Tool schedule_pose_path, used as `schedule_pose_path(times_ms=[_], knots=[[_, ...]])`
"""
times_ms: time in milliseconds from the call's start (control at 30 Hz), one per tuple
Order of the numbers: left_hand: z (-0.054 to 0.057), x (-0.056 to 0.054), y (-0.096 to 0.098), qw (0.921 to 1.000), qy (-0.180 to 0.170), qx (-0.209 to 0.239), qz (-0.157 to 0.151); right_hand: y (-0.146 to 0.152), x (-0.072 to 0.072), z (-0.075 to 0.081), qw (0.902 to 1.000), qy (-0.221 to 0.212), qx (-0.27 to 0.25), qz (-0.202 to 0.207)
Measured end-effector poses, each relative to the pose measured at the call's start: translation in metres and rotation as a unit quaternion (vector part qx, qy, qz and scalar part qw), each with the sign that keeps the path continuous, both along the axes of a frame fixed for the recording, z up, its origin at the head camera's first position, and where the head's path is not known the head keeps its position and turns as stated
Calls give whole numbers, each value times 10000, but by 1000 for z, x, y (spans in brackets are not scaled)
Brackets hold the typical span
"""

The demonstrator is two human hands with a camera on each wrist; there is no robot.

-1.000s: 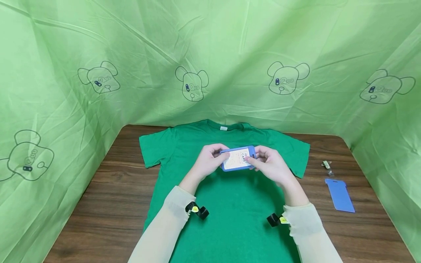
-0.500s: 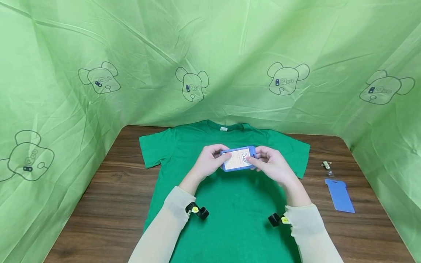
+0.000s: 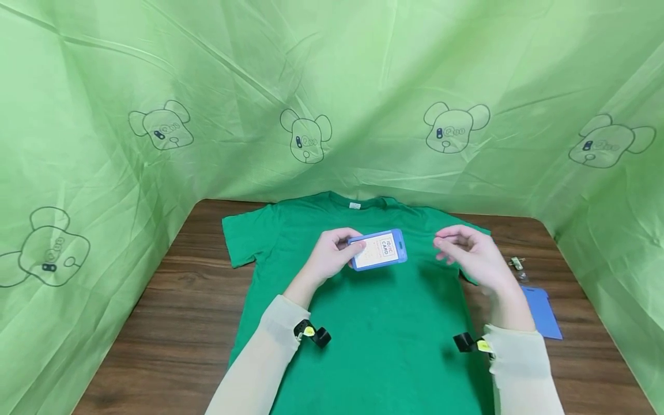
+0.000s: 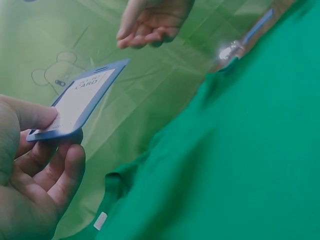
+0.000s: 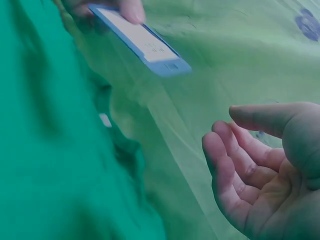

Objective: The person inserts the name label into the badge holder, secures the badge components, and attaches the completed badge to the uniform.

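Above the shirt's chest, my left hand (image 3: 330, 253) pinches one end of a blue badge holder (image 4: 95, 107), thumb on its face and fingers beneath. Inside the holder's frame sits a white card (image 3: 376, 250) printed "ID/IC CARD". The slotted end of the holder points right and is free. My right hand (image 3: 474, 253) hangs in the air to the right of it, apart from it, fingers loosely bent around nothing. Below both hands a green T-shirt (image 3: 384, 323) lies spread, with its collar at the far side.
On the brown wooden table (image 3: 176, 311), at the right, lie a small metal clip (image 3: 516, 263) and a flat blue panel (image 3: 542, 311), the latter partly hidden by my right forearm. A light green curtain (image 3: 363, 69) stands behind and at both sides.
My right hand has let go of the badge holder's slotted end and moved right. The left hand still holds the badge holder in nearly the same place.
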State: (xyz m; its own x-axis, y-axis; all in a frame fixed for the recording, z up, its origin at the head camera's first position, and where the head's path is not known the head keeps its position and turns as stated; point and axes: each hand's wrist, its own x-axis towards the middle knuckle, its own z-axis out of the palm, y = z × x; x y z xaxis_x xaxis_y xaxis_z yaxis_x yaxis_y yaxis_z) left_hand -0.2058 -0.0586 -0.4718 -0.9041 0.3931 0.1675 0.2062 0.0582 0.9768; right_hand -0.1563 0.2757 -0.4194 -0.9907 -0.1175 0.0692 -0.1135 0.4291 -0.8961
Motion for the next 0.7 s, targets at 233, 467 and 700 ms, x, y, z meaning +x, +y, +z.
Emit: schedule_pose_path(times_ms=[233,467,700], knots=[[3,1,-2,10000,12,67,51,39,13,1,9990,94,200,-394],[1,1,-1,9999,9,81,100,64,33,-11,9958,165,504,-748],[2,1,-1,9999,3,103,85,88,54,-36,9872,381,1098,-1092]])
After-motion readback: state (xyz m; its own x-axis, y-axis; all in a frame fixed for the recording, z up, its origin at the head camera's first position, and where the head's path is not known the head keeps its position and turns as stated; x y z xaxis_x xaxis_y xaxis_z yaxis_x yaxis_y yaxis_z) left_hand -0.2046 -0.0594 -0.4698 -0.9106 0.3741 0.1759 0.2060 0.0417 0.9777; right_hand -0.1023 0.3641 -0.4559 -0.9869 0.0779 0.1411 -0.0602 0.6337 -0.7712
